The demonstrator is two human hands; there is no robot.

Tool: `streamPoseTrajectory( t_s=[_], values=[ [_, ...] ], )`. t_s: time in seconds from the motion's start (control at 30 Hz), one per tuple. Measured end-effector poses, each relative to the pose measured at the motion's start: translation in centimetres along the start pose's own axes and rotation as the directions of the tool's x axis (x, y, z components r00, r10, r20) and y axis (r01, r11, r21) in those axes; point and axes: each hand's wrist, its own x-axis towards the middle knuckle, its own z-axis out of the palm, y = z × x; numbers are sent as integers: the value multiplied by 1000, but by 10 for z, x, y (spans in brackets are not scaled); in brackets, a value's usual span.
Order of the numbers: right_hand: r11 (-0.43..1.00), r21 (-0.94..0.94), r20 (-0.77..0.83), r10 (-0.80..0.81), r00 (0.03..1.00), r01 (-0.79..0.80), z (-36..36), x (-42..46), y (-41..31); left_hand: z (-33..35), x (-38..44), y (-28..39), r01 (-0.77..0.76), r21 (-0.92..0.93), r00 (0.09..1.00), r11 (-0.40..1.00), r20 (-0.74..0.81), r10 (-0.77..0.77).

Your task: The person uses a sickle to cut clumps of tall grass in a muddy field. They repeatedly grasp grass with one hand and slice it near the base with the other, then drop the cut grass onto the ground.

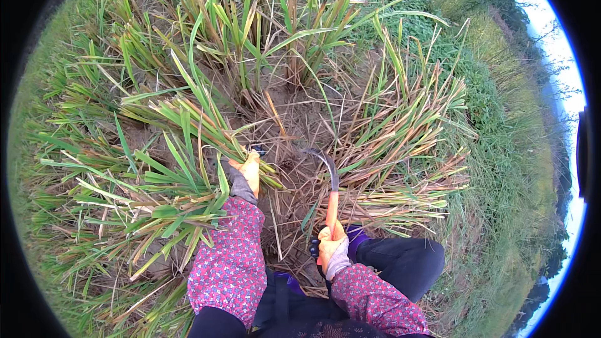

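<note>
My left hand [248,172], in an orange and dark work glove, is closed around a bundle of cut green and brown stalks [206,129]. The stalks' cut ends point down to the right, past the glove. In my right hand [332,244], gloved alike, is the orange handle of a sickle [332,209]. Its curved metal blade [325,158] arcs up and to the left over muddy ground, apart from the bundle. Flowered sleeve covers lie over both forearms. Some leaves hide part of my left wrist.
Cut stalks [399,150] lie in heaps on the right. Standing clumps [249,33] rise ahead, with more cropped clumps [94,150] on the left. Bare soil with straw [296,117] runs between them. My bent knee [408,263] is close behind the right heap. A grassy bank [512,150] borders the right.
</note>
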Motion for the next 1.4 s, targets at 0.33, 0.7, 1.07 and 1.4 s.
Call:
streamPoseTrajectory(
  t_s=[0.33,0.7,1.07,1.4],
  values=[
    [967,-252,166,80,983,-36,0,17,13,34,1,-21,347,139,920,928,142,-365],
    [999,-50,236,13,972,-2,-34,-33,3,70,-33,5,351,-196,914,916,287,-288],
    [902,-369,279,337,899,-224,-96,-112,-25,171,-129,211,-491,403,771,772,614,170],
    [802,-582,400,138,906,135,-31,-85,-38,-81,-166,57,259,-309,936,915,-152,-316]
  ],
)
